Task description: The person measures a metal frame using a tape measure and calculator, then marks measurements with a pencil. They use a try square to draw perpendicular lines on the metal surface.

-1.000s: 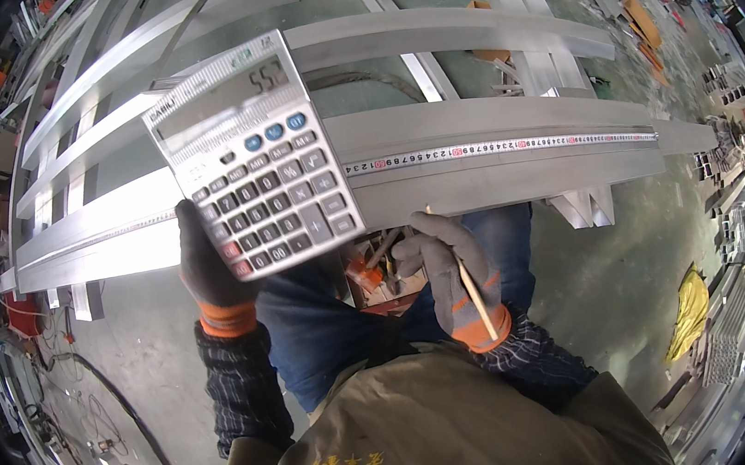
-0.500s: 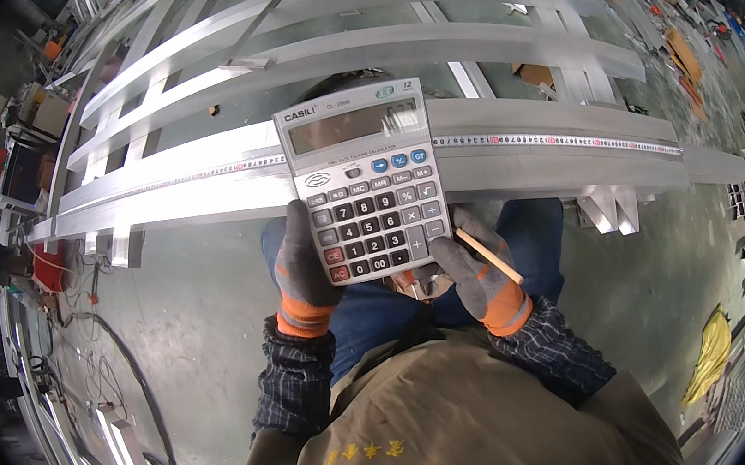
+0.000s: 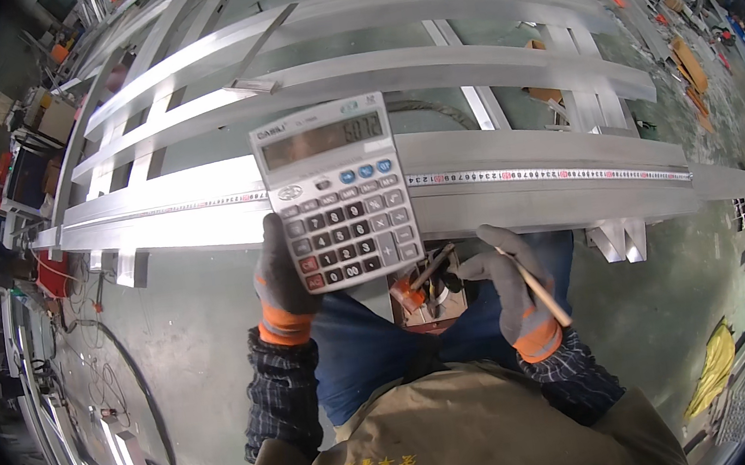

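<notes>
A large grey calculator [image 3: 350, 235] with dark and coloured keys and a lit display is held up before me. My left hand [image 3: 282, 267], in a grey and orange glove, grips its lower left side. To the right of the calculator and apart from it, my right hand [image 3: 513, 276] wears a matching glove. A slim wooden pencil [image 3: 543, 293] lies between its thumb and fingers, slanting down toward the wrist. Behind the calculator, a tape measure [image 3: 551, 174] stretches along a wide silver metal beam [image 3: 519, 210]; the calculator hides part of both.
Farther off, several long metal profiles [image 3: 399, 67] lie across others like a rack. Between my legs sits an open tool box [image 3: 444, 323] with an orange-headed hammer [image 3: 408, 293]. Cables [image 3: 135, 382] cross the floor at left; a yellow sheet [image 3: 713, 367] lies at right.
My right hand has come off the calculator's lower right corner and moved right and down with the pencil. The calculator has shifted left in my left hand, and the tool box shows more.
</notes>
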Demonstrator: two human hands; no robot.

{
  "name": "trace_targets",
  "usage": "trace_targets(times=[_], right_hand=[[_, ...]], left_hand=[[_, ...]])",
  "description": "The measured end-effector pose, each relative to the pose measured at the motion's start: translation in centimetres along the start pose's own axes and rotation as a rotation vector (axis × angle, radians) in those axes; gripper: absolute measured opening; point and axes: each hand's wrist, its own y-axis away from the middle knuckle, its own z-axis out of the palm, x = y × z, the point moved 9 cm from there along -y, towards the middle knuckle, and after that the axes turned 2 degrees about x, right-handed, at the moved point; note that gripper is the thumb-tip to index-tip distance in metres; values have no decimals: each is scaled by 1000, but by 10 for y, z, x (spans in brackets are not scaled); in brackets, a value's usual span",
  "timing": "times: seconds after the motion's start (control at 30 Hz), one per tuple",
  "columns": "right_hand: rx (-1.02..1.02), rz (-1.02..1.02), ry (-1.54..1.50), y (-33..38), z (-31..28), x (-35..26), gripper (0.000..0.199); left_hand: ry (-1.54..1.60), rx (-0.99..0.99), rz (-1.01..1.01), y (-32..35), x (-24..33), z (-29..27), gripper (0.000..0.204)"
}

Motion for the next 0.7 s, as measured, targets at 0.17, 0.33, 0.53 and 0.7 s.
trace_targets(times=[0.17, 0.33, 0.53, 0.7], right_hand=[[182, -66, 90, -30, -24, -10, 41], [224, -285, 272, -45, -25, -24, 40], [357, -315, 472, -49, -37, -31, 21], [517, -333, 475, -44, -33, -27, 20]], left_hand=[[29, 91, -12, -54, -12, -25, 56], [164, -14, 101, -78, 1, -48, 55], [-309, 115, 215, -109, -4, -74, 78], [-596, 42, 435, -114, 21, -58, 76]])
